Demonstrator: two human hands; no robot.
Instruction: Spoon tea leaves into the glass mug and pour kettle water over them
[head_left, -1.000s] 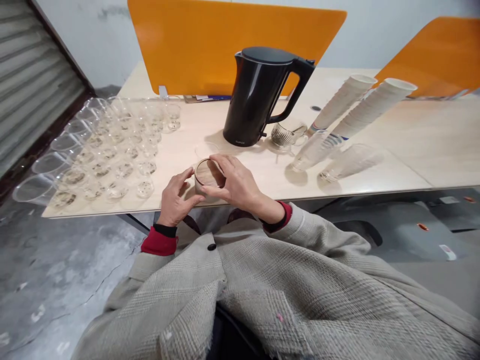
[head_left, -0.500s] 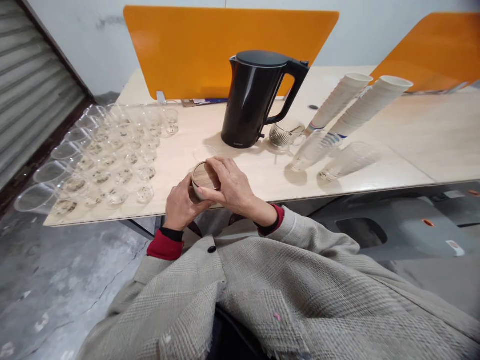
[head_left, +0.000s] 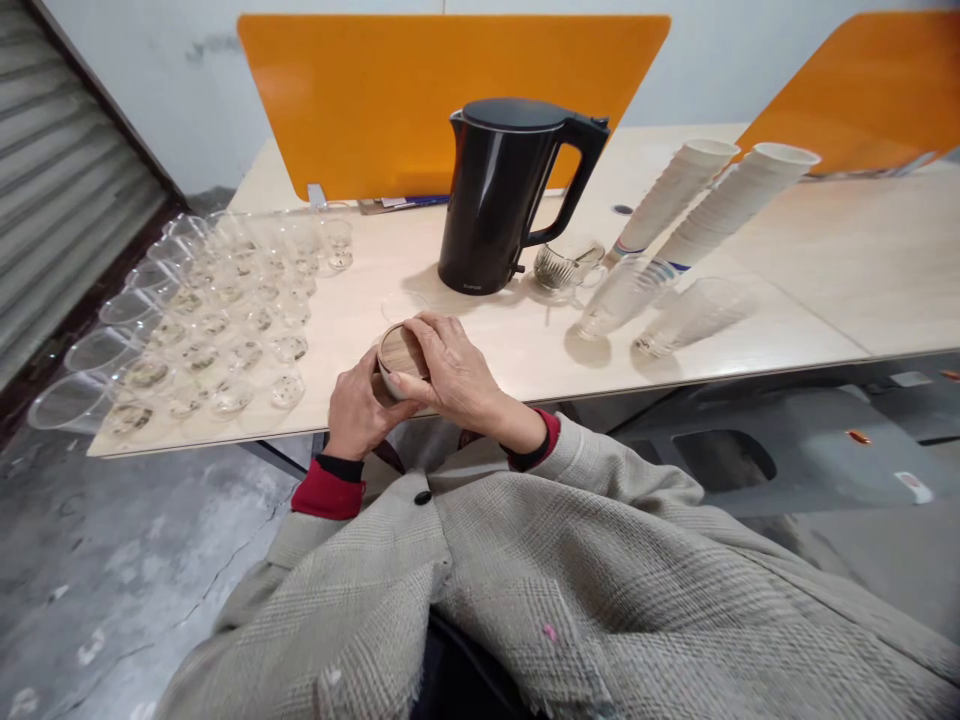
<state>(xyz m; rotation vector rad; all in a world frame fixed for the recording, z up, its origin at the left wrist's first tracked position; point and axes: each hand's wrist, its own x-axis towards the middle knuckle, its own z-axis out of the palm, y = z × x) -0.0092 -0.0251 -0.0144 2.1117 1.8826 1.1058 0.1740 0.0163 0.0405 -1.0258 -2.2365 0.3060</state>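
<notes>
Near the table's front edge, both hands are closed around a small round jar with a wood-grain lid (head_left: 401, 352). My left hand (head_left: 361, 408) wraps its left side and lower front. From the right, my right hand (head_left: 456, 372) curls over the lid, its fingers along the far rim and thumb at the near edge. Most of the jar's body is hidden by the fingers. Just behind the jar lies a clear round disc-like piece (head_left: 406, 305), hard to make out. A black electric kettle (head_left: 491, 200) stands upright beyond it.
Several rows of clear plastic cups (head_left: 214, 325) with dark bits inside cover the table's left end. Right of the kettle are a ribbed glass cup (head_left: 559, 268), stacked paper cups (head_left: 739, 210) and clear cups (head_left: 694, 315). An orange divider (head_left: 360, 110) stands behind; a grey chair (head_left: 810, 450) is at right.
The view has shifted slightly. Both hands keep the same hold on the jar, and nothing on the table has visibly moved.
</notes>
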